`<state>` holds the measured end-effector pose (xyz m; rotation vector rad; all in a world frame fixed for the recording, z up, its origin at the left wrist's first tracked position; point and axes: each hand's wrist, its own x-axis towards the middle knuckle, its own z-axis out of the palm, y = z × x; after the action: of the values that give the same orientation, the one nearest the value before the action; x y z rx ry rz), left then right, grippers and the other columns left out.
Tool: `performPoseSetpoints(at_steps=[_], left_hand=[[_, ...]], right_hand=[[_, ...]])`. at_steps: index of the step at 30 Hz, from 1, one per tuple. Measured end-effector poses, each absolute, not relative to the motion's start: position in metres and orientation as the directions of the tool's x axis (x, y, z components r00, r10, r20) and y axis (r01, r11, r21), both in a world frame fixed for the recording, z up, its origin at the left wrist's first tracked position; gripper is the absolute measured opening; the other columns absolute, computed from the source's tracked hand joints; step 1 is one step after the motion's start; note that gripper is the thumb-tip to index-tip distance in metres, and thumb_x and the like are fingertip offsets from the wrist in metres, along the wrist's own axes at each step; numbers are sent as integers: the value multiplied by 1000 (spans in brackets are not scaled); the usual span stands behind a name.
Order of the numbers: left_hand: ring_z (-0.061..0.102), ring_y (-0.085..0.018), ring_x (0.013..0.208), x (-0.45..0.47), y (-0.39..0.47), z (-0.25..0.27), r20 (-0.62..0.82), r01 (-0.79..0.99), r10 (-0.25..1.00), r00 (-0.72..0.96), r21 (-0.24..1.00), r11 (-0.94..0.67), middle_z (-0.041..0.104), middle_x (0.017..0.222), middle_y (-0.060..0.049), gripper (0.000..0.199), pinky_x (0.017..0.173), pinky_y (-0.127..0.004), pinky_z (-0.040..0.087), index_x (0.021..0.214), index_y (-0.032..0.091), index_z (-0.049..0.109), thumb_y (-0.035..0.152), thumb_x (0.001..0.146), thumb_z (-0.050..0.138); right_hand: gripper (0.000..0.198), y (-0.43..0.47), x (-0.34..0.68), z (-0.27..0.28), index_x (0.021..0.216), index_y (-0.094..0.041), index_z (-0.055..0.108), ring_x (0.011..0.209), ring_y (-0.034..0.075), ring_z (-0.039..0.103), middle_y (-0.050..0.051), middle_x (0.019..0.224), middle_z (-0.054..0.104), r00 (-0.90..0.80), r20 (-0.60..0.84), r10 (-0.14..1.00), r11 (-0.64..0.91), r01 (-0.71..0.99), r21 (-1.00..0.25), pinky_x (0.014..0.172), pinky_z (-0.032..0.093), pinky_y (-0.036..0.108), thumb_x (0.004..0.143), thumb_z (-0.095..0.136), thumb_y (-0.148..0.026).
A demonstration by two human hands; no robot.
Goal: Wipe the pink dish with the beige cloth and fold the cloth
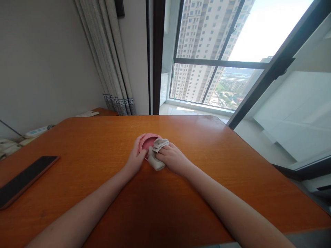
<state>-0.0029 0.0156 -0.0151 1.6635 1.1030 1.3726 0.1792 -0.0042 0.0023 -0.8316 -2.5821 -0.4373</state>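
Observation:
A pink bowl [149, 142] is tilted over the wooden table, its hollow inside partly facing me. My left hand [135, 155] grips the bowl's left side, the thumb by the near rim and the fingers behind. Bunched in my right hand [173, 157] is a pale cloth [156, 163], pressed against the right part of the bowl. The cloth covers the bowl's right and near rim, and some of my right fingertips are hidden in its folds.
The brown wooden table [103, 137] spreads around my arms. A long dark flat object [26, 179] lies at the left. Beyond the far edge are a curtain [113, 69] and a large window [207, 62]. Cloth and a white power strip [38, 132] sit past the left edge.

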Motion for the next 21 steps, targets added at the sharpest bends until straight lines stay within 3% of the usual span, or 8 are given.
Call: performPoseSetpoints(at_steps=[3,10,16,21], left_hand=[[41,-23,125,-4,15,-17,394,209,912,114,888,-410,46,131,-9,51,110,-41,26,123,19,42,21,73,51],[30,-22,133,12,3,-31,330,133,943,-42,937,-322,32,143,-10,68,111,-38,23,134,21,27,35,76,59],[37,-22,129,6,10,-32,309,104,951,-28,947,-304,41,138,-8,56,110,-39,26,130,22,35,23,76,52],[40,-23,126,1,10,-22,356,151,931,77,919,-364,44,135,-8,58,109,-41,28,130,21,38,20,73,52]], right_hand=[[15,-5,181,-1,97,-20,60,94,19,50,5,93,64,-732,436,523,741,644,192,86,36,36,91,47,-21],[14,-3,176,-9,97,-20,61,94,21,49,6,96,64,-682,467,563,711,688,146,87,36,39,89,49,-21],[16,-2,178,-3,100,-21,62,97,20,50,5,98,63,-718,429,549,761,641,100,85,38,35,89,50,-24],[14,-2,185,4,97,-20,62,96,19,50,6,95,63,-750,429,503,775,612,161,89,36,37,89,50,-21]])
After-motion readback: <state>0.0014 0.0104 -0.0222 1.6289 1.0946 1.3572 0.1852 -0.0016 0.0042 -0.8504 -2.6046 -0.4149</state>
